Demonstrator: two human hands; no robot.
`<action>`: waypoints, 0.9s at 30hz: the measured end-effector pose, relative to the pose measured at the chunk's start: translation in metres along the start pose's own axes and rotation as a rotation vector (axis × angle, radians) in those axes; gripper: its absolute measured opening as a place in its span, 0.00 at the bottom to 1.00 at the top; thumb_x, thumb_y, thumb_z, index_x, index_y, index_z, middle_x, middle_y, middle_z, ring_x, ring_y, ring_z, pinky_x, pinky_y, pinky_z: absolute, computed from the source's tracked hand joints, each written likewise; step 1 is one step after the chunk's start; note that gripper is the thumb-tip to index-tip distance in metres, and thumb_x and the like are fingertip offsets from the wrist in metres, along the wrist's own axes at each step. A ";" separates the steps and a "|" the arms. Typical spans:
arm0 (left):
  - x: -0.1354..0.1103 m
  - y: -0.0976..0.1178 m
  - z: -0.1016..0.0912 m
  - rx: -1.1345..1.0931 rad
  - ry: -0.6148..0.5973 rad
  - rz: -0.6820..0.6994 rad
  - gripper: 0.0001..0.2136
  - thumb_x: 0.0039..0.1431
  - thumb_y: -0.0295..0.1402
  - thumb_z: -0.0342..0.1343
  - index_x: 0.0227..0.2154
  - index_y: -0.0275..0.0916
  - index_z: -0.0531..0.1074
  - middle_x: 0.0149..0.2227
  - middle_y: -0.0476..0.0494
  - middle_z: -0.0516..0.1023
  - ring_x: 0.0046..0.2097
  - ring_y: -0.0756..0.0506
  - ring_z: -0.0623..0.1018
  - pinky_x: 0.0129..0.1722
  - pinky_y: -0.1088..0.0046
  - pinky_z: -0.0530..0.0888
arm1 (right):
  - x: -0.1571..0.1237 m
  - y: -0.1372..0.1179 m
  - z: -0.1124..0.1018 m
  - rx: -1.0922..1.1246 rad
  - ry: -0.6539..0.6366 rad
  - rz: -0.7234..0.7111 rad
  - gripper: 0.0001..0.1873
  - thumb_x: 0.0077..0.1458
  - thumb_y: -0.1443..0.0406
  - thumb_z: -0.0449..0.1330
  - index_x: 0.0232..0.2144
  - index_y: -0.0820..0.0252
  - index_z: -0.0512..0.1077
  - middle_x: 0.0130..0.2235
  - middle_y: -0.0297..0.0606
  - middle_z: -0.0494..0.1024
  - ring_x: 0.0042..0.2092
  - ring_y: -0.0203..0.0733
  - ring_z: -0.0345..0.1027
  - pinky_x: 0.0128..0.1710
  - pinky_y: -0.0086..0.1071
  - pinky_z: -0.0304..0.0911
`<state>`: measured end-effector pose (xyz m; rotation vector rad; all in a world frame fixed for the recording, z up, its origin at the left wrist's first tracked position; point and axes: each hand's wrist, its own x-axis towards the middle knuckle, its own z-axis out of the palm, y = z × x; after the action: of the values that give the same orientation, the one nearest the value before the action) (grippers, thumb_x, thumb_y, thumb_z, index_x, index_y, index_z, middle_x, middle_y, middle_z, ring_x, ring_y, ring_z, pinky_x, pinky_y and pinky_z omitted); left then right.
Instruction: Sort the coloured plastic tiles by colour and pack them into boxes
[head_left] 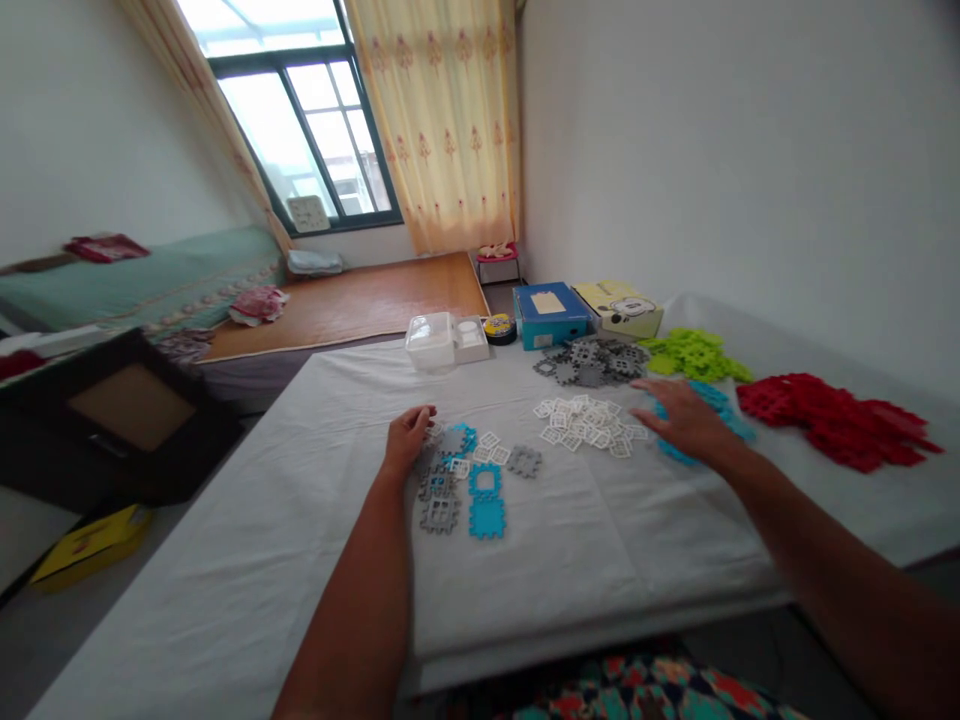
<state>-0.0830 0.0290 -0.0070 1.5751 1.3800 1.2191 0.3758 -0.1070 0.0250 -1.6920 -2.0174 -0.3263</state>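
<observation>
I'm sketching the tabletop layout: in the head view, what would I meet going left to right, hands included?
Left hand, solid blue piece, lone grey piece, white pile, right hand, red pile.

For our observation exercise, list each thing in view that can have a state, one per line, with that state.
Left hand: fingers curled, grip unclear
Right hand: open, at the blue pile
White squares: mostly heaped
Red pieces: heaped
Green pieces: heaped
Two blue pieces: flat, edge to edge
Blue box: closed
Pale yellow box: closed
Patterned curtain: hanging
</observation>
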 end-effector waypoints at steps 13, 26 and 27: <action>0.004 -0.014 -0.001 -0.045 -0.011 0.018 0.21 0.53 0.50 0.54 0.37 0.36 0.78 0.38 0.39 0.81 0.33 0.46 0.78 0.25 0.76 0.72 | 0.137 -0.214 0.111 0.473 -0.625 -0.510 0.40 0.45 0.68 0.66 0.60 0.61 0.61 0.57 0.49 0.70 0.56 0.49 0.64 0.55 0.41 0.60; 0.000 -0.005 -0.001 -0.053 -0.004 -0.003 0.24 0.51 0.53 0.55 0.37 0.35 0.78 0.40 0.38 0.81 0.34 0.46 0.79 0.25 0.77 0.72 | 0.099 -0.161 0.063 0.377 -0.303 -0.456 0.31 0.47 0.66 0.63 0.55 0.63 0.66 0.50 0.49 0.70 0.51 0.49 0.65 0.51 0.42 0.64; 0.000 -0.005 -0.002 -0.052 -0.002 -0.003 0.25 0.51 0.53 0.55 0.37 0.35 0.78 0.40 0.38 0.80 0.35 0.46 0.79 0.25 0.77 0.72 | 0.092 -0.148 0.059 0.367 -0.278 -0.431 0.30 0.48 0.66 0.61 0.55 0.62 0.65 0.52 0.50 0.70 0.53 0.50 0.65 0.52 0.43 0.63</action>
<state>-0.0860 0.0297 -0.0109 1.5381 1.3383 1.2412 0.2094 -0.0306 0.0392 -1.1214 -2.4595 0.1472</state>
